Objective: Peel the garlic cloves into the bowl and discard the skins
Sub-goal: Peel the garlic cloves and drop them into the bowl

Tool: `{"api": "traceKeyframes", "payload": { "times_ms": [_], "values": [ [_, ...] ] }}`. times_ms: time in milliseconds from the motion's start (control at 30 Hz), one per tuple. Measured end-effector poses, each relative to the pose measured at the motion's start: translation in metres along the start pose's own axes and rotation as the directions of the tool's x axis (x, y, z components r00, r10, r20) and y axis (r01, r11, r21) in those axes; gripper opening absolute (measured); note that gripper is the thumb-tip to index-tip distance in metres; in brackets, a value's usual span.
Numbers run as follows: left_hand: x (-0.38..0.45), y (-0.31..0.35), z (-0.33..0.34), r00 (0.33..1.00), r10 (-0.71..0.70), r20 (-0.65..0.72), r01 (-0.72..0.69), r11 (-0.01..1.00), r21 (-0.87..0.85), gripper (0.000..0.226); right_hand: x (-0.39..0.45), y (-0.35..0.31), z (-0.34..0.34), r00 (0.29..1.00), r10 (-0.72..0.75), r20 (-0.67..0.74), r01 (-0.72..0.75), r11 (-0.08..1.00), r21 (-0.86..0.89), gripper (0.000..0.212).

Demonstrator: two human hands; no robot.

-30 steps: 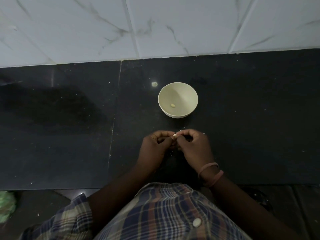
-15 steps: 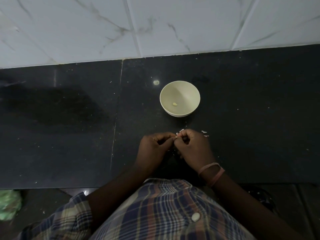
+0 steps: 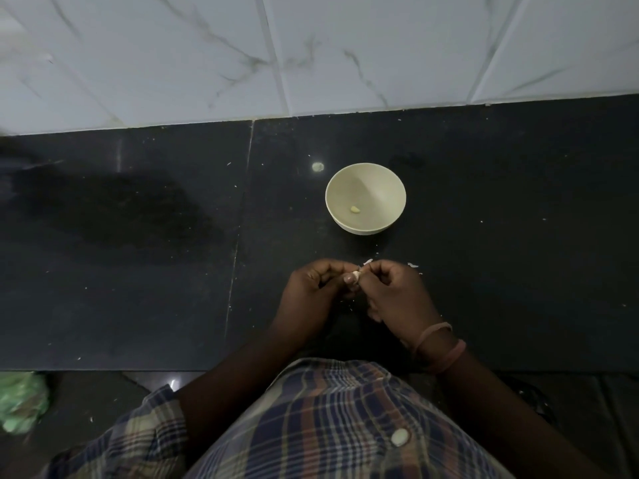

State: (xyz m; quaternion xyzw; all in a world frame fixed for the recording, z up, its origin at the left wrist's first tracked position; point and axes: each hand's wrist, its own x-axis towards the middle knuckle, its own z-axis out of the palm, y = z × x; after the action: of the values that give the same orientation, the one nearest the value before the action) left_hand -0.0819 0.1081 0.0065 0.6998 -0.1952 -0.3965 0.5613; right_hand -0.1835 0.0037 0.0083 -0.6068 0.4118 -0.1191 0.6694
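Note:
A cream bowl (image 3: pixel 380 183) stands on the black counter with one peeled garlic clove (image 3: pixel 355 209) inside it. Just in front of the bowl my left hand (image 3: pixel 307 295) and my right hand (image 3: pixel 397 295) meet, fingers curled. Between their fingertips they pinch a small pale garlic clove (image 3: pixel 356 273), mostly hidden by the fingers. A few white skin flakes (image 3: pixel 412 265) lie on the counter beside my right hand.
The black counter (image 3: pixel 138 271) runs back to a white marble-tiled wall (image 3: pixel 311 53). A small pale spot (image 3: pixel 317 166) lies left of the bowl. A green bag (image 3: pixel 20 402) sits on the floor below the counter's front edge at left.
Both hands stay together at the clove, shifting slightly. White skin flakes have appeared on the counter by my right hand. The bowl has not moved.

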Motion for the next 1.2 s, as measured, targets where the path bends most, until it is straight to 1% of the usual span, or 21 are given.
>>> {"api": "traceKeyframes", "payload": {
  "times_ms": [100,167,300,400,467,533,633,767,867,933,1067,1133,1200],
  "values": [
    [-0.002,0.001,0.004,1.0,-0.009,0.01,0.01,0.998,-0.057,0.02,-0.002,-0.001,0.0,1.0,0.023,0.014,-0.024,0.997,0.068,0.015],
    [-0.002,0.002,0.007,1.0,-0.016,-0.01,0.015,0.996,-0.089,0.023,-0.003,-0.001,0.0,0.997,0.068,0.036,-0.072,0.989,0.131,0.016],
    [-0.004,0.004,0.009,0.998,0.009,-0.059,-0.012,0.998,-0.054,0.023,-0.001,0.002,0.003,0.99,0.128,0.06,-0.139,0.961,0.238,0.017],
    [-0.005,0.003,0.007,0.999,0.009,-0.042,-0.011,0.999,-0.047,0.025,-0.001,0.002,0.007,0.985,0.16,0.07,-0.174,0.943,0.285,0.022],
    [-0.005,0.001,0.006,1.0,-0.011,-0.025,0.009,0.997,-0.073,0.025,-0.001,0.003,0.009,0.982,0.177,0.063,-0.188,0.936,0.298,0.025],
    [-0.006,-0.002,0.004,1.0,-0.018,-0.023,0.015,0.994,-0.106,0.023,-0.001,0.005,0.011,0.982,0.181,0.059,-0.19,0.939,0.288,0.024],
    [-0.006,-0.007,0.003,0.999,-0.045,-0.027,0.038,0.977,-0.208,0.018,-0.001,0.005,0.013,0.981,0.185,0.063,-0.195,0.941,0.277,0.025],
    [-0.003,-0.017,0.005,0.99,-0.139,0.009,0.13,0.899,-0.418,0.016,-0.002,0.002,0.014,0.979,0.188,0.075,-0.202,0.934,0.296,0.031],
    [0.0,-0.02,0.005,0.982,-0.187,0.04,0.172,0.772,-0.612,0.014,-0.003,0.003,0.017,0.978,0.19,0.092,-0.209,0.925,0.317,0.031],
    [0.003,-0.02,0.004,0.98,-0.193,0.054,0.175,0.693,-0.7,0.013,-0.002,0.006,0.018,0.974,0.208,0.092,-0.227,0.915,0.334,0.029],
    [0.008,-0.02,-0.002,0.975,-0.216,0.057,0.179,0.6,-0.78,0.014,0.001,0.013,0.013,0.967,0.25,0.049,-0.25,0.897,0.364,0.03],
    [0.008,-0.02,-0.006,0.971,-0.225,0.079,0.199,0.582,-0.788,0.017,0.001,0.014,0.01,0.977,0.212,-0.007,-0.201,0.936,0.289,0.025],
    [0.007,-0.02,-0.007,0.97,-0.223,0.101,0.216,0.584,-0.783,0.017,0.001,0.013,0.009,0.987,0.146,-0.062,-0.134,0.977,0.163,0.012]
  ]
}}
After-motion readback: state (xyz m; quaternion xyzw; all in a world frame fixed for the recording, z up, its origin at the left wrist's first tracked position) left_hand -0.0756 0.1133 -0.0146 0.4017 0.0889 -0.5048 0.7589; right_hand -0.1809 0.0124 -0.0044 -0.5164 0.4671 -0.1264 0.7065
